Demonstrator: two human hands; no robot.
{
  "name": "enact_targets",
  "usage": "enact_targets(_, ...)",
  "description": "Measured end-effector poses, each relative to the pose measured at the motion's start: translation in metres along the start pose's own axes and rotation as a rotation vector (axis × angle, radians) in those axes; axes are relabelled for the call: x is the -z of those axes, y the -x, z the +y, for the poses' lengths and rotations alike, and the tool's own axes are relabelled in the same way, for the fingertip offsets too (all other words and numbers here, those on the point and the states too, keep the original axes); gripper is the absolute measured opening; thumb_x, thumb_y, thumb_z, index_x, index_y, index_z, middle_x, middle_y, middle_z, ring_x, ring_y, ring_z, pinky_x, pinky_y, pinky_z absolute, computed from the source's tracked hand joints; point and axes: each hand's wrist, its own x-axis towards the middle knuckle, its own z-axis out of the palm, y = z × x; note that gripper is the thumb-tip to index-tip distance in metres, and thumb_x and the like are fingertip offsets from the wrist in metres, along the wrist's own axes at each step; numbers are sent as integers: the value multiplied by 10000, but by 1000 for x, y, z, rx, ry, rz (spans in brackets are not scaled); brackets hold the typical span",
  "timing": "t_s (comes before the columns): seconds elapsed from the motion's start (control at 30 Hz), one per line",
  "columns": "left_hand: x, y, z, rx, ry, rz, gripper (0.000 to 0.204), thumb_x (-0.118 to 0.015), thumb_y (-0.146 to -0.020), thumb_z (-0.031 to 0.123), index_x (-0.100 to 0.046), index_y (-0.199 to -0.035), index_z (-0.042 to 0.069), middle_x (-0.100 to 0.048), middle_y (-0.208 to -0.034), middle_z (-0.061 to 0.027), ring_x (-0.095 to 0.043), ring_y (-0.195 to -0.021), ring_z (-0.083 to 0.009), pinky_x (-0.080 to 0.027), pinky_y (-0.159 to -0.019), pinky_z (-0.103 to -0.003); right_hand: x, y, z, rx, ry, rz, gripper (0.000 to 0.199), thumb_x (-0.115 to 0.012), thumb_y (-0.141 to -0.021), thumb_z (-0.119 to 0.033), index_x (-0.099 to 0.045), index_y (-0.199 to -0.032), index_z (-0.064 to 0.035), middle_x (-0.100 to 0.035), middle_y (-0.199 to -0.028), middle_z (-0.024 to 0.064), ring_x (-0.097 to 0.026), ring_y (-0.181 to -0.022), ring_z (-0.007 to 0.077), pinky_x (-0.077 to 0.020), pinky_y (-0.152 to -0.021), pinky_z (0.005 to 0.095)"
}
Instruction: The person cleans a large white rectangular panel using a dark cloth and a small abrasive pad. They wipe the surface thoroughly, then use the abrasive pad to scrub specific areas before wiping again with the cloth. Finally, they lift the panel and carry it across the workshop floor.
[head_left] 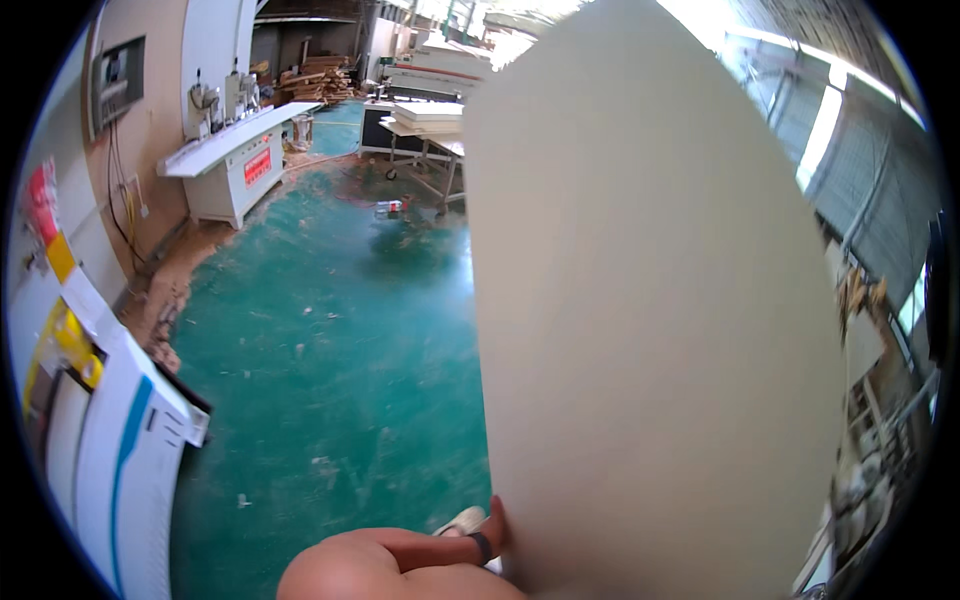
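A large cream board [650,300] stands upright in front of me, filling most of the right half of the head view. My left hand [497,525], with a dark band on its wrist, is closed on the board's lower left edge; some of its fingers are hidden. Close beside that wrist, a light-coloured shoe [463,521] shows on the floor. My right hand cannot be seen.
Near left stands a white machine [115,440] with a blue stripe. Farther along the left wall is a long white machine [240,165]. A wheeled cart [428,150] carries stacked boards. A plastic bottle [390,209] lies on the green floor [330,370]. Sawdust lines the wall.
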Motion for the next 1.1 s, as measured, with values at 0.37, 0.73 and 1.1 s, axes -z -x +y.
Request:
enact_targets(0.37, -127, -296, 164, 395, -101, -39, 1073, -274, -833, 891, -407, -1504, 65, -489, -1497, -133, -430, -1397, -284, -326, -1159, -462, -147, -110, -319, 177, 106, -228, 584, -505, -952, -554, -683, -673, -73, -628, -611, 181, -566, -540, 431, -397, -489, 545)
enact_targets(0.73, -244, -541, 408, 506, -475, -142, 1076, -274, -839, 892, -493, -1446, 31, -535, -1453, -148, -468, -1352, -302, -340, -1125, -466, -192, -77, -526, -221, 530, -477, 523, -506, -971, -533, -697, -1189, -99, -681, -1104, 259, -638, -1006, 437, -482, -887, 529)
enact_targets(1.1, -437, -835, 533, 584, -675, -334, 1019, -254, -903, 832, -521, -1407, -13, -573, -1406, -164, -535, -1287, -304, -372, -1100, -402, -389, -56, -701, -610, 532, -570, 526, -582, -965, -456, -663, -1218, -2, -640, -1217, 290, -620, -1081, 416, -468, -959, 486)
